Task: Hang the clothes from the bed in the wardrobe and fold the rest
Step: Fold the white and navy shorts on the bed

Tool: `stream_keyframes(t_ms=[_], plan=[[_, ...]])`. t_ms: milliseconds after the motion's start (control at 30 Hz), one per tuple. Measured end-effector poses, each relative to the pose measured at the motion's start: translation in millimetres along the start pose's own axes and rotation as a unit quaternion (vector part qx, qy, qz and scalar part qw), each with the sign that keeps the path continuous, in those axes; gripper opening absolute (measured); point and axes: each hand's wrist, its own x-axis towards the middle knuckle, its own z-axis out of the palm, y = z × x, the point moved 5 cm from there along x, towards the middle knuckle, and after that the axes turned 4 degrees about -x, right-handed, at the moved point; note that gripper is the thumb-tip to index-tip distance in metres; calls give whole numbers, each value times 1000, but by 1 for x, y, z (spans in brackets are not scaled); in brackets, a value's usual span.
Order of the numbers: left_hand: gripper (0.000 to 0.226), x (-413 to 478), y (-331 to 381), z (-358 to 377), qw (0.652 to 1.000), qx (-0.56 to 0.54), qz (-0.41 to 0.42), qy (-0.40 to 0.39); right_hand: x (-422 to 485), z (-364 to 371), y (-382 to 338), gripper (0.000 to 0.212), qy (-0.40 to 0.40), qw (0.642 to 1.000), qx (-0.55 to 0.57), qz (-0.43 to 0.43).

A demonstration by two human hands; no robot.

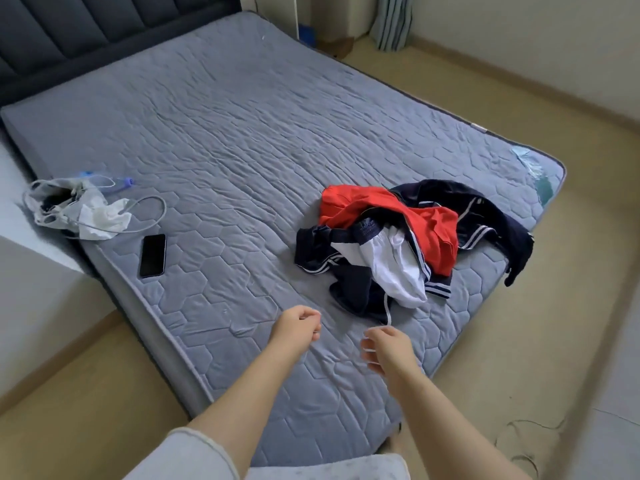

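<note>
room: beige floor (519,323) on all sides, dark padded headboard (69,32) way past both hands
bed: grey quilted mattress (225,133) right under the hands
clothes: red, navy and white heap (398,237) just beyond the right hand
phone: black phone (152,256) up-left of the left hand
left hand: left hand (298,325) fingers loosely curled, holding nothing
right hand: right hand (389,349) fingers loosely curled too, empty as far as I can see

Both bare forearms reach forward, side by side, a gap between the hands. Left hand (298,325): knuckles up, fingers curled loosely inward toward the palm, no object visible in its grip. Right hand (386,351): slightly lower in view, fingers (367,348) bent and spread a little (whether they pinch anything cannot be told). Light short sleeve (183,459) at the left upper arm.
</note>
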Motion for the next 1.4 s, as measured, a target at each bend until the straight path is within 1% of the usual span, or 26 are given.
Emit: stream_keyframes(t_ms=[133, 233, 367, 600, 733, 833, 933, 967, 1000, 1033, 1100, 1167, 1233, 1333, 1367, 1400], plan=[[20, 39, 22, 67, 998, -10, -52, 32, 70, -51, -37, 15, -30, 998, -48, 10], [18, 68, 34, 111, 996, -10, -84, 34, 118, -82, -52, 20, -44, 995, -81, 23], [19, 99, 41, 148, 992, -13, -123, 39, 166, -110, -59, 21, -53, 990, -125, 37], [11, 131, 27, 187, 981, -81, -175, 32, 216, -125, -40, 16, -65, 982, -160, 79], [12, 142, 11, 191, 973, -81, -210, 47, 234, -119, -34, 14, -82, 977, -174, 94], [13, 172, 13, 191, 968, -95, -220, 77, 253, -109, -34, 14, -90, 978, -161, 98], [12, 214, 28, 197, 971, -91, -199, 95, 273, -102, -37, 12, -90, 981, -135, 105], [9, 228, 35, 201, 976, -82, -179, 93, 279, -101, -37, 13, -89, 981, -130, 109], [14, 241, 42, 205, 980, -82, -154, 93, 284, -101, -38, 13, -87, 982, -128, 111], [28, 253, 48, 210, 982, -95, -132, 92, 288, -101, -38, 13, -86, 982, -127, 111], [54, 269, 56, 217, 981, -120, -120, 96, 295, -102, -39, 14, -83, 983, -121, 107], [66, 277, 55, 222, 983, -110, -115, 93, 299, -103, -37, 14, -81, 984, -120, 106], [68, 276, 50, 227, 985, -93, -110, 90, 297, -104, -35, 14, -85, 983, -116, 110], [68, 270, 37, 226, 982, -70, -129, 122, 289, -100, -34, 15, -100, 982, -111, 112], [66, 271, 40, 220, 982, -33, -115, 146, 286, -99, -35, 15, -106, 982, -111, 112], [65, 274, 47, 214, 981, 24, -83, 171, 284, -98, -35, 16, -110, 981, -111, 111]])
